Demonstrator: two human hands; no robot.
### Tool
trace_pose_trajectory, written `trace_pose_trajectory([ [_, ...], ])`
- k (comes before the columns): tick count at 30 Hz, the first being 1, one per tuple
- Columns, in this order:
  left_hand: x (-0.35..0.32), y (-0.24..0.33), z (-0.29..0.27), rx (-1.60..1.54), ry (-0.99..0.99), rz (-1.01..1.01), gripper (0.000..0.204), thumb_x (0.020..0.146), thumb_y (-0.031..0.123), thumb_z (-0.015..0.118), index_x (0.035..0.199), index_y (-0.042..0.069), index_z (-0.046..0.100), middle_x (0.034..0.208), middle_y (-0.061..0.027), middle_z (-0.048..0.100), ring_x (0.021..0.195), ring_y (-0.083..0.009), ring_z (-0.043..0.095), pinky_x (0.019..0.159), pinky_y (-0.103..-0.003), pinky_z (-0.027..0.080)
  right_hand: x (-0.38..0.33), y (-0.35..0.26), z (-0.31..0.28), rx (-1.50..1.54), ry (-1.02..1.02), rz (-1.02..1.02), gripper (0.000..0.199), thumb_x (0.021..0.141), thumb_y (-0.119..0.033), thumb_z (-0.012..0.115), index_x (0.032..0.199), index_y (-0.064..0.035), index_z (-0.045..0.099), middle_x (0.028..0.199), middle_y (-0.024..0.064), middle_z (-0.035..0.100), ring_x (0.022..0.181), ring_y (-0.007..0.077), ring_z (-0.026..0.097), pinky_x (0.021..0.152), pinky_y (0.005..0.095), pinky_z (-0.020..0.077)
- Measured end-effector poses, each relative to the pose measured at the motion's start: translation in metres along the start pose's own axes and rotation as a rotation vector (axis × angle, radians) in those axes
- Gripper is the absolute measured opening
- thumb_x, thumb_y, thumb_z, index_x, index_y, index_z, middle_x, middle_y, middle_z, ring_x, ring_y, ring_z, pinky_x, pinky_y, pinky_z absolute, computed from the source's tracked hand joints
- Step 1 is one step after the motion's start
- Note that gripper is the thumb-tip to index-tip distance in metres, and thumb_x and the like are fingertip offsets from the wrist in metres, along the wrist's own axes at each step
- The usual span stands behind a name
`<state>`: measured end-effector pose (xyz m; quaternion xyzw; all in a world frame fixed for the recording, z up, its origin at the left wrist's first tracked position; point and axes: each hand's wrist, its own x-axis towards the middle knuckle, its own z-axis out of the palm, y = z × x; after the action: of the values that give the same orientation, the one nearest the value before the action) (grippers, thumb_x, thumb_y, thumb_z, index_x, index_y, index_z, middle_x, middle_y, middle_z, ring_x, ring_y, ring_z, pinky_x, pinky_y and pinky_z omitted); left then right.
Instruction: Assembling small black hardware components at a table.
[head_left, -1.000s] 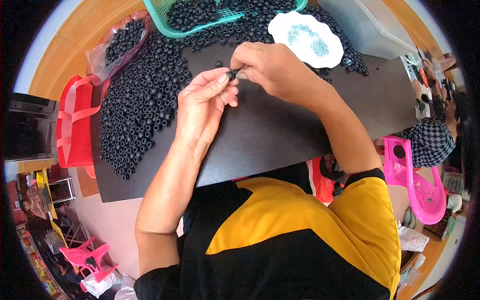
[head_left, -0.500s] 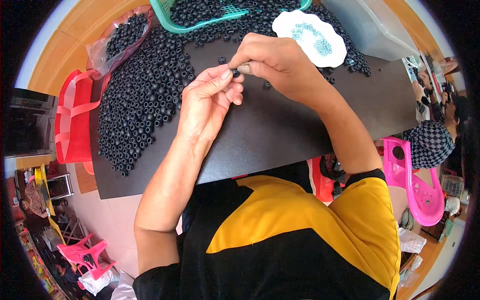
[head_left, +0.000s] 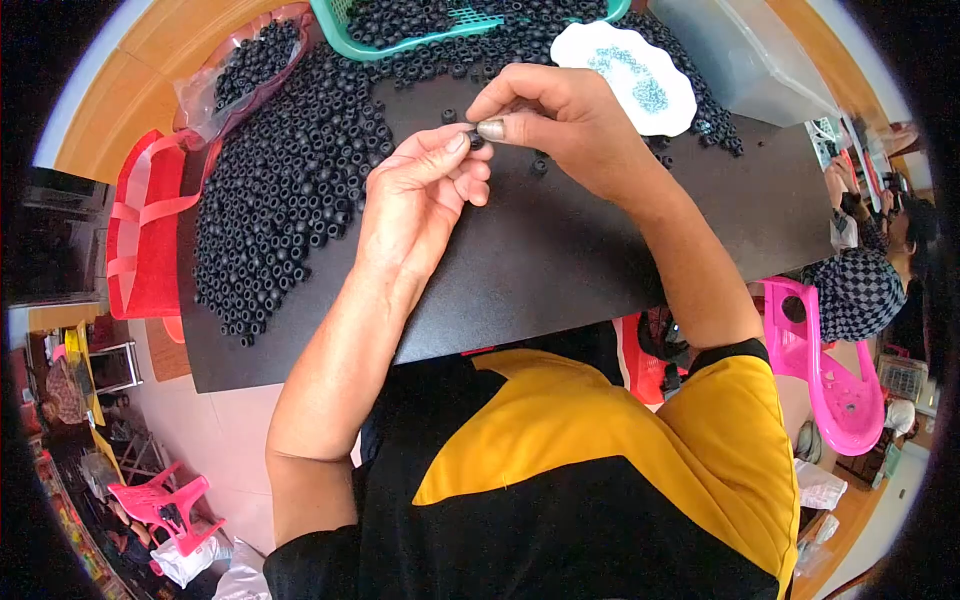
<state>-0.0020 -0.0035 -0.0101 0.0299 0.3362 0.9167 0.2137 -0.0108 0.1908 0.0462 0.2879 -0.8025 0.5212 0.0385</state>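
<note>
Between thumb and fingers my left hand (head_left: 415, 195) pinches a small black ring-shaped piece (head_left: 476, 141) with a hole through it. My right hand (head_left: 560, 125) meets it from the right, thumb and forefinger closed at the piece's edge; whether something tiny is between those fingertips I cannot make out. Both hands are above the dark table (head_left: 540, 265). A large heap of similar black pieces (head_left: 290, 190) spreads to the left. Beyond my right hand lies a white scalloped dish (head_left: 675, 105) with small blue-green bits (head_left: 650, 95) in it.
A green basket (head_left: 370, 48) of black pieces stands at the far edge, beside a clear plastic bin (head_left: 745, 60). At left are a plastic bag (head_left: 205, 110) of pieces and a red bag (head_left: 150, 225). Pink chairs (head_left: 845, 405) and another person (head_left: 860, 285) are at right.
My right hand has shifted slightly, its thumb and forefinger still at the black piece. My left hand keeps its pinch. The whole view has moved a little.
</note>
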Motion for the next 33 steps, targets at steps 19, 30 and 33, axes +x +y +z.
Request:
trace_pose_trajectory([
  [19, -0.001, -0.001, -0.003, -0.011, -0.039, -0.033, 0.014, 0.094, 0.005, 0.059, 0.103, -0.006, 0.060, 0.093, -0.0201, 0.068, 0.076, -0.0225, 0.065, 0.064, -0.033, 0.054, 0.004, 0.002, 0.003, -0.292, 0.037, -0.385, 0.014, 0.084, 0.002, 0.061, 0.097, -0.0005, 0.066, 0.086, 0.0067, 0.066, 0.078, 0.0177, 0.065, 0.069, 0.0249, 0.0490],
  [30, -0.001, -0.002, 0.000, -0.026, -0.014, -0.009, 0.011, 0.094, 0.004, 0.059, 0.100, -0.005, 0.060, 0.093, -0.0188, 0.067, 0.074, -0.0224, 0.064, 0.065, -0.032, 0.054, 0.002, 0.008, 0.006, -0.095, 0.037, -0.154, 0.010, 0.089, 0.000, 0.060, 0.097, 0.0012, 0.066, 0.084, 0.0023, 0.066, 0.079, 0.0093, 0.062, 0.070, 0.0218, 0.0484],
  [33, -0.002, -0.001, 0.000, -0.027, -0.007, -0.019, 0.012, 0.094, 0.004, 0.059, 0.101, -0.005, 0.060, 0.093, -0.0187, 0.067, 0.075, -0.0222, 0.064, 0.065, -0.032, 0.054, 0.002, 0.008, 0.007, -0.095, 0.039, -0.131, 0.010, 0.089, 0.001, 0.060, 0.096, 0.0015, 0.066, 0.084, 0.0026, 0.066, 0.079, 0.0094, 0.062, 0.071, 0.0220, 0.0485],
])
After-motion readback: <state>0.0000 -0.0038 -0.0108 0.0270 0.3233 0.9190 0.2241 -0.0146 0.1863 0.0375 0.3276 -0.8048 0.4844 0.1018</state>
